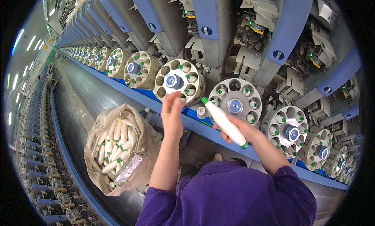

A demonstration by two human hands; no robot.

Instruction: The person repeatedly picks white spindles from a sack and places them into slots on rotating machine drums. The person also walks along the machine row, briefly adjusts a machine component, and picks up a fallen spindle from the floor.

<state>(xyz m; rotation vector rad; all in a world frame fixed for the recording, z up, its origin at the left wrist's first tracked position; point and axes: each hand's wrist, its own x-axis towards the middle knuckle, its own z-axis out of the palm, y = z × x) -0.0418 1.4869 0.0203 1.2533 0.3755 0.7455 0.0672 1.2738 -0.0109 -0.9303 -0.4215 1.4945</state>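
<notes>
My right hand point(243, 131) grips a white yarn bobbin point(225, 123) with green ends, held slantwise in front of a round magazine point(235, 106) with a blue and silver hub. My left hand point(172, 110) is raised at the lower rim of the neighbouring round magazine point(159, 80). Its fingers are bent close together, slightly blurred; whatever they may pinch is too small to make out. Several pockets of both magazines hold bobbins with green tips, while a few pockets look dark. Between the two magazines sits a small pale cylinder point(201, 112).
A cloth-lined sack point(93, 138) full of white bobbins stands left of my left forearm, with a metal plate point(129, 170) inside. A blue rail point(148, 103) runs below the row of magazines. Blue-fronted machine units point(205, 15) rise behind them. Another machine row point(43, 175) lines the far left.
</notes>
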